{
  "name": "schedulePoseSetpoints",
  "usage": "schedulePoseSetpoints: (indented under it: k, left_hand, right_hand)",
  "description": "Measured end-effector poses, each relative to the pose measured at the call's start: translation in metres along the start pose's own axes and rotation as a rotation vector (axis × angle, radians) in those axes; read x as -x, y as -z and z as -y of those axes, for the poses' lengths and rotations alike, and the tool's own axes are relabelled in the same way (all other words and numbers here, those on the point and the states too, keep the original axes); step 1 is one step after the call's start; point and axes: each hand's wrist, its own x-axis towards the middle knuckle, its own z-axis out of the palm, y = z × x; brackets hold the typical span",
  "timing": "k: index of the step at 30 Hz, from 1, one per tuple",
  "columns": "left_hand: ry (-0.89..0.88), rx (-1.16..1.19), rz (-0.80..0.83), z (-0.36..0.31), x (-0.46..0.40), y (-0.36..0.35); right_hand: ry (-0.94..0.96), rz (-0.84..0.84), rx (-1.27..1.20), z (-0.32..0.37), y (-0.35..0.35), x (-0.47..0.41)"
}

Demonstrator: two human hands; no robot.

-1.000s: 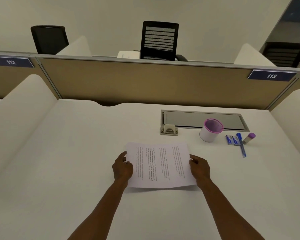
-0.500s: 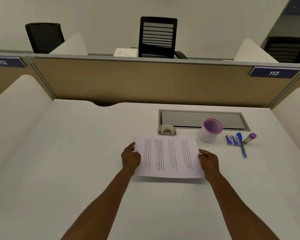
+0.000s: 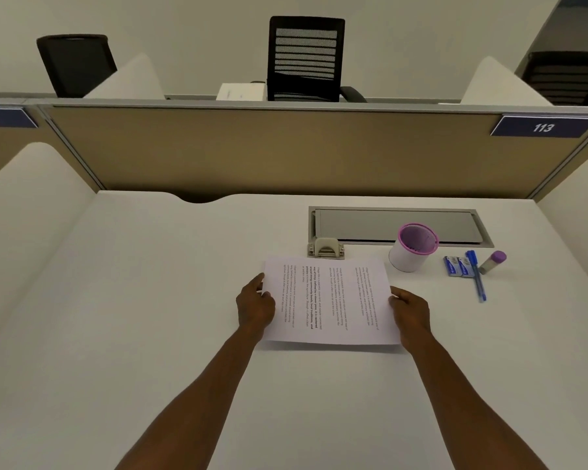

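Note:
A printed sheet of paper [image 3: 330, 300], turned sideways so its text lines run up and down, lies over the middle of the white desk [image 3: 150, 317]. My left hand [image 3: 254, 305] grips its left edge and my right hand [image 3: 410, 308] grips its right edge, thumbs on top. The far edge of the sheet reaches a small beige hole punch [image 3: 326, 248] that stands just behind it.
A white cup with a pink rim [image 3: 412, 247] stands right of the punch. Further right lie staple boxes [image 3: 458, 266], a blue pen [image 3: 476, 281] and a purple-capped glue stick [image 3: 493, 262]. A grey cable flap [image 3: 370, 223] sits behind; a tan partition [image 3: 286, 150] closes the back.
Both hands have slid the sheet away from me, up to the hole punch. The camera has shifted a little.

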Motion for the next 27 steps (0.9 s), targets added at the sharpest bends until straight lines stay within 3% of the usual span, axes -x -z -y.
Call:
schedulePoseSetpoints:
  k: [27]
  left_hand:
    - [0.027,-0.032,0.022,0.001,-0.017,-0.009]
  right_hand:
    - [0.037,0.024,0.071,0.017,-0.007,-0.016]
